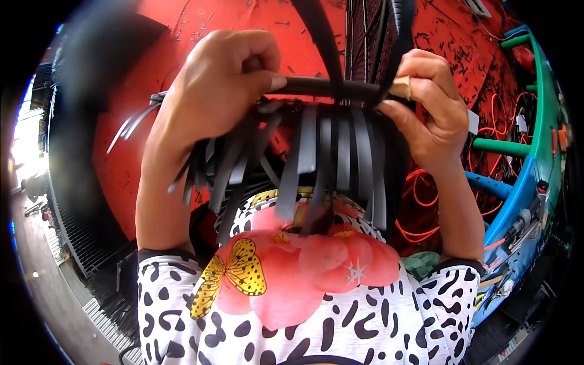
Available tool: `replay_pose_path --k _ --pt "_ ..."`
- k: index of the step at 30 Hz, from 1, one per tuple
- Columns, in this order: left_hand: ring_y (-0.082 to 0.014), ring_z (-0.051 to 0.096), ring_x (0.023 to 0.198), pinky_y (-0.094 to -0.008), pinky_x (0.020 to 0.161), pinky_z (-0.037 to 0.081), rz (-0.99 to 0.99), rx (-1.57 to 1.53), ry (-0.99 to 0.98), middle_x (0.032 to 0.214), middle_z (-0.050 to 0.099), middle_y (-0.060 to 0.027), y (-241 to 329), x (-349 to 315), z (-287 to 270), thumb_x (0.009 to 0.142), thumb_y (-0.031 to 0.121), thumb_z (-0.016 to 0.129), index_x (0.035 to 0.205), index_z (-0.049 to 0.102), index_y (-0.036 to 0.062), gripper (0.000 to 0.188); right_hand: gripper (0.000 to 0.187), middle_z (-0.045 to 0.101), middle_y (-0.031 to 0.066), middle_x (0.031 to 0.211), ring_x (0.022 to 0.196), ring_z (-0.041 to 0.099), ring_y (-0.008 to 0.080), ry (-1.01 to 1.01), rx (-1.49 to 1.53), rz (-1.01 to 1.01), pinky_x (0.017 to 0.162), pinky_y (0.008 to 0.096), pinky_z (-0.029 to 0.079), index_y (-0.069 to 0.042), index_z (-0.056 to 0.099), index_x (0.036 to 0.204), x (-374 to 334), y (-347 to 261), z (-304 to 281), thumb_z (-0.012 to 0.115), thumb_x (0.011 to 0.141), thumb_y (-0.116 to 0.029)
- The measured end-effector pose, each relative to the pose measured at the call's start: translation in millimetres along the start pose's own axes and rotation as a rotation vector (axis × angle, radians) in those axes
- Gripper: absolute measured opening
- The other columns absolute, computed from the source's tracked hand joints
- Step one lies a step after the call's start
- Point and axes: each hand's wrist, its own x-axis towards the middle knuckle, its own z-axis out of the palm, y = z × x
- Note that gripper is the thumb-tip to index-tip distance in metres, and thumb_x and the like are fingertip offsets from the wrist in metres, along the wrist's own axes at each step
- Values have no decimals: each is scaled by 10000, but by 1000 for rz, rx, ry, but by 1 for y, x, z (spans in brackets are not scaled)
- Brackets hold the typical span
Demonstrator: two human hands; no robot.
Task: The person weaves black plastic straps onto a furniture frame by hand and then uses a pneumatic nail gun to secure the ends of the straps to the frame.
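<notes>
A dark bar (313, 86) runs crosswise between my hands in front of my chest. My left hand (210, 88) is closed, pinching the bar's left end with thumb and fingers. My right hand (435, 115) is closed at the right end, thumb and fingers on a black flat strip (392, 70) that crosses the bar there. Tan tape (401, 87) wraps one right finger. Another black strip (323, 45) rises above the bar. Several grey-black strip ends (308, 143) hang below it toward my shirt. What lies under my right fingertips is partly hidden.
A dark woven panel (365, 36) stretches away beyond the bar. Bits of cut strip litter the red surface (201, 15). At right are a green and blue rack (517, 188) with tools, and orange cords (420, 234). A dark ridged piece (79, 225) stands at left.
</notes>
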Motion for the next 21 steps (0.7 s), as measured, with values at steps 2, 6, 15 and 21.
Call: replay_pose_path --k 2,6,15,21 --pt "-199 448 469 -310 487 376 16 2 -3 539 493 -114 -13 21 -4 699 40 640 726 536 -11 119 209 556 97 874 876 563 265 -37 -12 -14 727 327 471 13 612 774 14 17 5 736 607 12" --pt "-107 453 507 -249 468 343 206 -26 -19 599 484 -44 -38 52 -9 645 -61 632 703 526 -7 132 213 551 105 892 868 531 306 -24 28 5 719 383 475 3 610 748 25 49 16 742 585 -33" --pt "-274 515 604 -341 564 389 223 -18 -156 661 517 -80 -51 118 -47 632 -13 660 726 524 36 173 221 532 82 831 826 526 276 -156 -29 150 657 393 431 -6 580 689 92 77 18 723 524 -37" --pt "-285 507 611 -351 583 365 116 114 -246 662 504 -82 -3 139 -104 685 22 653 738 523 55 145 170 532 61 815 850 553 254 -345 -127 289 754 399 409 -29 573 702 176 45 -20 686 576 -45"
